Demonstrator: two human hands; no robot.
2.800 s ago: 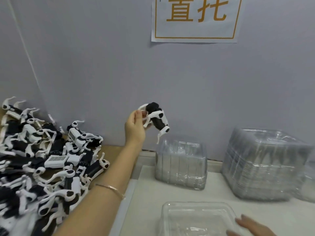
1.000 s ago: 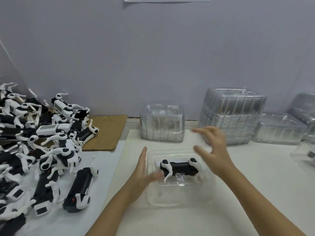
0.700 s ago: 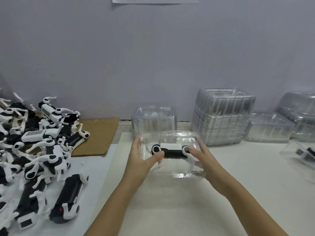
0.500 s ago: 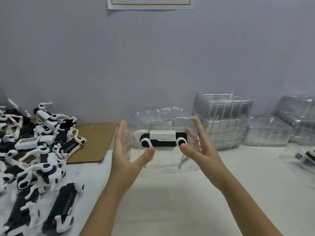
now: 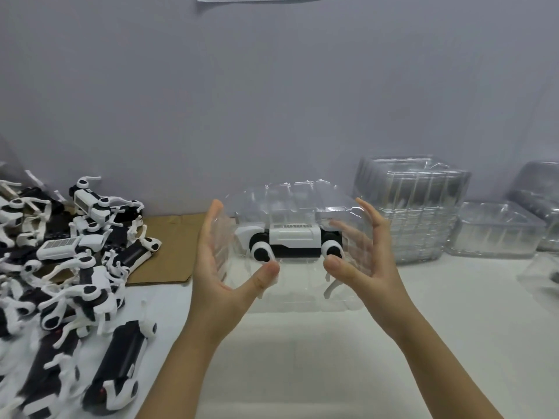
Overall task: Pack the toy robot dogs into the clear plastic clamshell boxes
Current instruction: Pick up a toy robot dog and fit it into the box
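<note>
A clear plastic clamshell box (image 5: 295, 204) is held up above the white table, between both hands. Inside it lies a black and white toy robot dog (image 5: 292, 240), level, its legs hanging down. My left hand (image 5: 222, 264) presses the box's left end, thumb under its front. My right hand (image 5: 363, 255) presses the right end, with its thumb at the front too. A heap of loose toy robot dogs (image 5: 69, 267) covers the table's left side.
A tall stack of empty clamshell boxes (image 5: 413, 207) stands right of my hands by the grey wall. More clear boxes (image 5: 496, 228) lie further right. A flat piece of brown cardboard (image 5: 169, 243) lies under the dog heap's edge.
The dog went from my left hand into the box on the table. Both hands then closed the box around it and lifted it off the table to chest height.
</note>
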